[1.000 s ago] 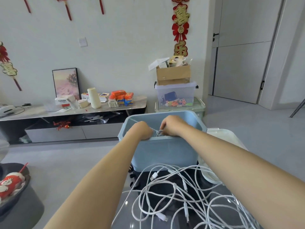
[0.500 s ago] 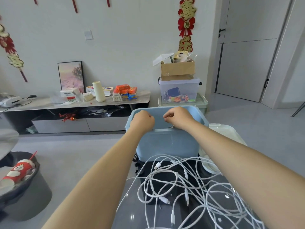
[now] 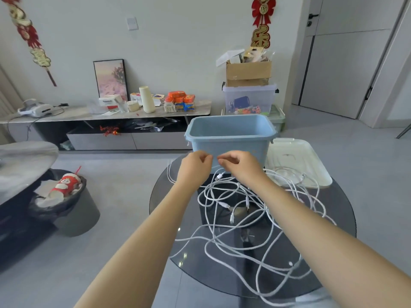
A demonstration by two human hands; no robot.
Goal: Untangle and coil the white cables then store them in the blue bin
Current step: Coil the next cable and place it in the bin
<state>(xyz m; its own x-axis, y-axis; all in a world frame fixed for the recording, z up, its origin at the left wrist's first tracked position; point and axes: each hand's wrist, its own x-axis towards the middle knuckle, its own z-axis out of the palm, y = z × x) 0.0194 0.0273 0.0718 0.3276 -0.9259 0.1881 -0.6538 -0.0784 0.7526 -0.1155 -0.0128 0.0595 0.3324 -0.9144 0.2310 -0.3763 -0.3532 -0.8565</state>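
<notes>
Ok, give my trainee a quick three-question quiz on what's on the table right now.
1. True or false: the cables are coiled inside the bin.
2. What lies right of the bin? A) lid B) bottle C) box
3. Fill in: both hands hover in front of the bin's ____ wall.

Key:
1. False. The cables sprawl tangled on the table, and none shows in the bin.
2. A. The lid lies flat with a cable over its near edge.
3. Near. The left hand and right hand have curled fingers; whether they pinch a cable is unclear.
</notes>
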